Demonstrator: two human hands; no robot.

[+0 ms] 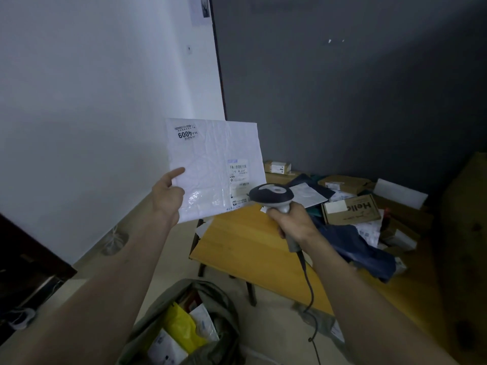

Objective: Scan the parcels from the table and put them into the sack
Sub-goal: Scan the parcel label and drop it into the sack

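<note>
Gaping sack (pixel 210 293) with yellow bag (pixel 181 330), white parcels (pixel 204 322) inside

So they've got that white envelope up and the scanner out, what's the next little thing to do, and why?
Probably tip the scanner in the right hand a touch toward the shipping label and trigger it. The left hand holds the white parcel up with the label facing the scanner head, which sits just at the label's lower edge. The open sack waits below.

The envelope (pixel 214 167) is held up left of the scanner (pixel 274 197), above the tabletop's (pixel 250 243) near-left corner. Parcels (pixel 350 209) pile on its right. The sack (pixel 184 325) sits on the floor (pixel 276 333) before it.
</note>
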